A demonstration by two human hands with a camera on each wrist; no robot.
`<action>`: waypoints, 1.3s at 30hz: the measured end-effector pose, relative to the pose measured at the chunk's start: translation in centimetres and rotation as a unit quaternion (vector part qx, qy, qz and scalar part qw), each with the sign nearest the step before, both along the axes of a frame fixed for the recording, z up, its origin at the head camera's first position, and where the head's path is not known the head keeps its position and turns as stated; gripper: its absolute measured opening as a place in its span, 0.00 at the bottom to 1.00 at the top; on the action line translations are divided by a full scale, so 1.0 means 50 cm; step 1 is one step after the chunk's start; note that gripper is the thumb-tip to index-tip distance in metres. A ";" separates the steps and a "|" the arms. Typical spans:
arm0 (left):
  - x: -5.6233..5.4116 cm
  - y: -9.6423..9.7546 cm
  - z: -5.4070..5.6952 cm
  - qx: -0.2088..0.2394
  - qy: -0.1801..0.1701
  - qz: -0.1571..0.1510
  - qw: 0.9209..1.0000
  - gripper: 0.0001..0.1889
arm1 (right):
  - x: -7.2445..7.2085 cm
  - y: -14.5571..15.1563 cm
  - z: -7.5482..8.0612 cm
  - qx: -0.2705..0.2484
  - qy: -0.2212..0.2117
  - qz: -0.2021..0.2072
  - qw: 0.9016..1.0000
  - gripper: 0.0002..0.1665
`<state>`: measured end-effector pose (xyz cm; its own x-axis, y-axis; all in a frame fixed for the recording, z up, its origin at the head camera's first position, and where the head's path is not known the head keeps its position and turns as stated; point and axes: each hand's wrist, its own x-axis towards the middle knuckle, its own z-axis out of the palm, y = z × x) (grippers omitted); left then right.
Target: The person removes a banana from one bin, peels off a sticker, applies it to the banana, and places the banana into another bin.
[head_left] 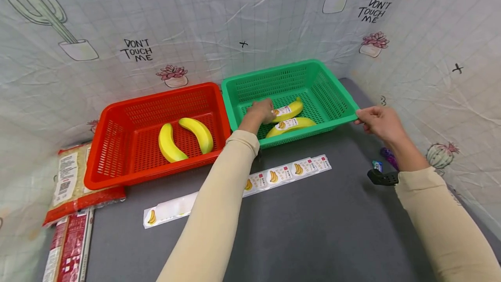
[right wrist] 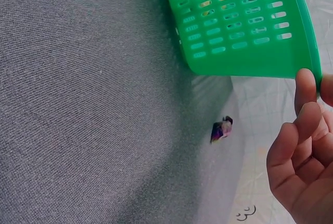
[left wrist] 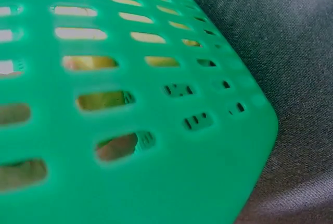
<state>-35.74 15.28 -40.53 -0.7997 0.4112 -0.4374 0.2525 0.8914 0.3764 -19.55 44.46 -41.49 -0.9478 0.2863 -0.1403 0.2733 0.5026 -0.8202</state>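
Inside the green basket (head_left: 330, 119) my left hand (head_left: 260, 111) grips the left end of a yellow banana (head_left: 297, 106) that bears a white label. Its fingertips are mostly hidden in the head view. Just in front lies a second labelled banana (head_left: 307, 122). Through the slots of the basket wall (left wrist: 156, 182) in the left wrist view, bits of skin and yellow show. My right hand (head_left: 381, 122) pinches the near right corner of the basket's rim between thumb and forefinger; in the right wrist view the other fingers (right wrist: 286, 151) curl loosely below the rim.
A red basket (head_left: 117, 177) with two unlabelled bananas (head_left: 170, 145) stands left of the green one. Strips of banana labels (head_left: 279, 175) lie on the dark grey table (head_left: 313, 229). Packaged bags (head_left: 66, 182) sit far left; small dark items (head_left: 381, 177) lie by the right sleeve.
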 end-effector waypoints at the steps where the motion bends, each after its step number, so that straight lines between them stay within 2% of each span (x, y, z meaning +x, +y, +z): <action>1: 0.000 -0.001 -0.001 0.002 0.002 -0.001 1.000 0.14 | 0.001 -0.001 0.002 0.002 0.001 0.000 1.000 0.31; 5: -0.001 -0.002 -0.006 0.005 0.004 -0.001 1.000 0.14 | 0.001 -0.001 0.004 0.008 0.003 -0.003 1.000 0.32; 9: -0.005 0.002 -0.006 0.004 -0.023 -0.011 1.000 0.19 | -0.001 0.001 0.003 0.004 0.003 -0.005 1.000 0.32; 13: -0.007 -0.009 0.004 0.013 -0.050 -0.020 0.998 0.25 | -0.005 -0.007 0.006 0.003 0.005 0.000 1.000 0.32; 15: -0.007 -0.014 0.009 0.019 -0.053 -0.021 0.998 0.27 | -0.004 -0.009 0.007 0.008 0.002 0.003 1.000 0.32; 17: -0.004 -0.019 0.014 0.032 -0.039 -0.023 0.998 0.27 | -0.004 -0.010 0.007 0.013 -0.003 0.005 1.000 0.33; 20: 0.003 -0.032 0.030 0.069 0.003 -0.031 0.997 0.26 | -0.002 -0.010 0.006 0.010 -0.007 0.004 1.000 0.33; 22: 0.009 -0.050 0.052 0.100 0.035 -0.040 0.994 0.25 | -0.002 -0.010 0.006 0.009 -0.010 0.003 1.000 0.34; 24: 0.015 -0.084 0.084 0.132 0.061 -0.045 0.988 0.25 | 0.000 -0.008 0.008 0.006 -0.013 0.004 1.000 0.33; 26: 0.021 -0.137 0.119 0.162 0.081 -0.042 0.982 0.25 | 0.000 -0.006 0.008 0.005 -0.013 0.004 1.000 0.33; 28: 0.027 -0.209 0.150 0.181 0.103 -0.026 0.978 0.26 | -0.001 -0.005 0.009 0.003 -0.013 0.008 1.000 0.31; 32: 0.053 -0.394 0.191 0.183 0.133 0.033 0.974 0.28 | -0.005 -0.005 0.012 0.000 -0.015 0.010 1.000 0.27; 34: 0.072 -0.495 0.198 0.172 0.148 0.067 0.972 0.30 | -0.005 -0.004 0.014 0.001 -0.018 0.014 1.000 0.26; 36: 0.094 -0.598 0.198 0.158 0.145 0.111 0.970 0.33 | -0.005 -0.006 0.015 0.007 -0.022 0.015 1.000 0.28; 39: 0.129 -0.737 0.181 0.144 0.144 0.171 0.964 0.36 | -0.002 -0.008 0.015 0.020 -0.027 0.021 0.999 0.30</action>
<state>-29.30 -21.55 -31.47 -0.9811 0.1742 -0.0838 0.0942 0.8096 0.5793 -19.66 44.04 -40.74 -0.9507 0.2528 -0.1797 0.2937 0.5473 -0.7837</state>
